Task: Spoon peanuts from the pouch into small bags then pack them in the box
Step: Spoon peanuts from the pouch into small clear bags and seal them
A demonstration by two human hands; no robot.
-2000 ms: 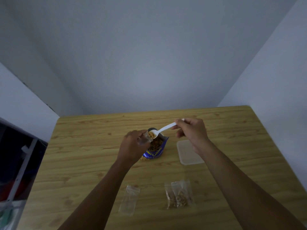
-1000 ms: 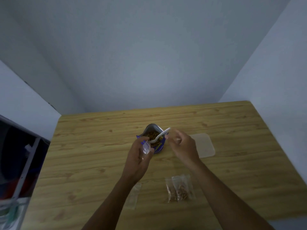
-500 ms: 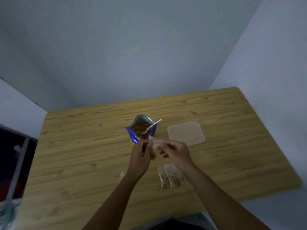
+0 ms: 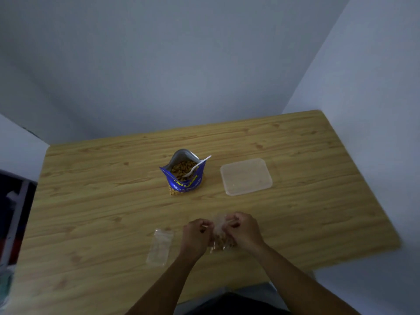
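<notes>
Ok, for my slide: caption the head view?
Left hand and right hand pinch a part-filled small bag; spoon rests in the pouch.

Dim, flat, bluish light with faint shadows and no glare; wide-angle bending skews the counter edges; detail soft and grainy throughout

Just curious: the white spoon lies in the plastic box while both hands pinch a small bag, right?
No: in the head view the white spoon stands in the pouch, not the plastic box. Left hand and right hand do pinch the small bag.
</notes>
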